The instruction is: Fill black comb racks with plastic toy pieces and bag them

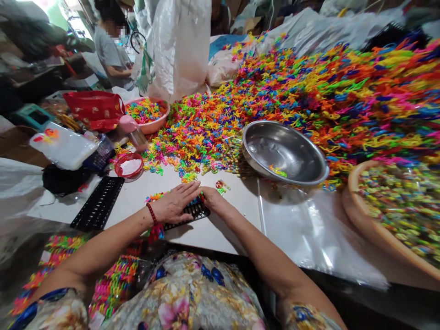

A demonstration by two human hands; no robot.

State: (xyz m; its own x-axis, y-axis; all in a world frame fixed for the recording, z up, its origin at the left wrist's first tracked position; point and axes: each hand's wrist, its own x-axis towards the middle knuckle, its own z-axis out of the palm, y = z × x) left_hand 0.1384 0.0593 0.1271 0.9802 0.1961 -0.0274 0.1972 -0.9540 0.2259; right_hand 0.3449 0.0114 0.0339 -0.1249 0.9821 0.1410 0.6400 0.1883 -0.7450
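Observation:
A black slotted tray (185, 217) rests on the white tabletop in front of me, with small colourful plastic pieces (155, 197) along its far left side. My left hand (175, 201) lies flat across the tray, fingers stretched out and covering much of it. At the tray's right end, my right hand (210, 199) has its fingers curled round the corner, close to the left fingertips. Its fingertips are mostly hidden. Just beyond the right hand sit a few loose plastic pieces (222, 185).
A huge pile of colourful plastic pieces (213, 123) covers the back and right. Nearby are a steel bowl (288, 151), a large orange tub (354, 201), a red basket (118, 167), another black slotted tray (98, 204) and plastic sheeting (316, 229). Another person (112, 50) sits at the back left.

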